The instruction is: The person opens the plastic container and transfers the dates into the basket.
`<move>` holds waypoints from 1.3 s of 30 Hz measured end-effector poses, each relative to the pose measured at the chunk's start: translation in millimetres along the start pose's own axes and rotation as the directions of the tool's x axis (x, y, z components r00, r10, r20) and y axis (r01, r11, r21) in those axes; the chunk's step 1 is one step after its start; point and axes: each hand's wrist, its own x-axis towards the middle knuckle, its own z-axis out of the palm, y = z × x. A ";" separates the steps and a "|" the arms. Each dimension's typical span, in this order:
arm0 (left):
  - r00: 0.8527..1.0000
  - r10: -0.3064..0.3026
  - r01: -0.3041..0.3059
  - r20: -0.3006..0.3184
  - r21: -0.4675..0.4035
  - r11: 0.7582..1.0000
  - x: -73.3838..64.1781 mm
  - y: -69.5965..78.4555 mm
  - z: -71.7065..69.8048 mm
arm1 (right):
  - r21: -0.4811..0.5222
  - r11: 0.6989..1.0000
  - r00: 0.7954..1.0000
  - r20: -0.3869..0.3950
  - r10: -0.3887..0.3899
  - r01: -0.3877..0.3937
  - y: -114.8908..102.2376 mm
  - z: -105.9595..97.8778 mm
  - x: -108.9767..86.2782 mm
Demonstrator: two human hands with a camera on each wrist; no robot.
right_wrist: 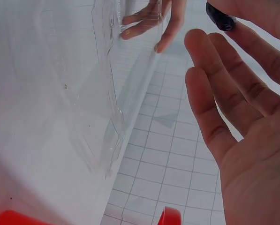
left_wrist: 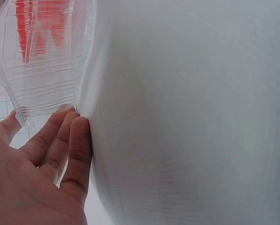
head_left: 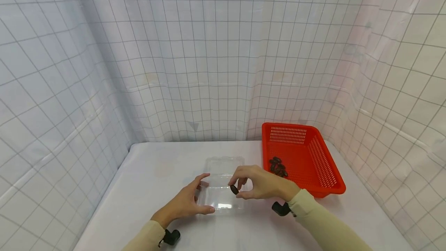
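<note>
Thumb and index finger of my right hand (head_left: pixel 259 183) pinch a small dark oval piece (head_left: pixel 234 189), glossy black in the right wrist view (right_wrist: pixel 220 18). They hold it above a clear plastic clamshell box (head_left: pixel 223 196), whose lid (head_left: pixel 224 164) lies folded back toward the far side. My left hand (head_left: pixel 182 204) is spread along the box's left side, thumb at the near corner. In the left wrist view its fairly straight fingers (left_wrist: pixel 79 150) rest against the ribbed wall, fingertips low by the table.
A red perforated basket (head_left: pixel 329 165) stands on the right of the white-covered table (head_left: pixel 156 173), with several dark oval pieces (head_left: pixel 278 167) heaped at its left side. White gridded curtains (head_left: pixel 209 69) enclose the table at the back and both sides.
</note>
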 end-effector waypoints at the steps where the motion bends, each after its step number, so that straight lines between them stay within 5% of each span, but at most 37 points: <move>1: 1.000 -0.001 0.001 0.000 0.002 1.000 0.1 0.3 -0.2 | -0.006 1.000 1.000 -0.009 -0.004 0.004 0.8 -0.6 -0.8; 19: 1.000 -0.011 0.011 0.006 0.014 1.000 4.3 -3.9 -0.1 | -0.119 0.993 0.989 -0.143 -0.037 0.020 10.3 -20.8 -25.5; 39: 1.000 -0.002 0.002 0.014 0.002 1.000 0.5 -2.4 -1.5 | -0.104 0.971 0.957 -0.222 0.188 -0.215 23.1 -52.6 -62.4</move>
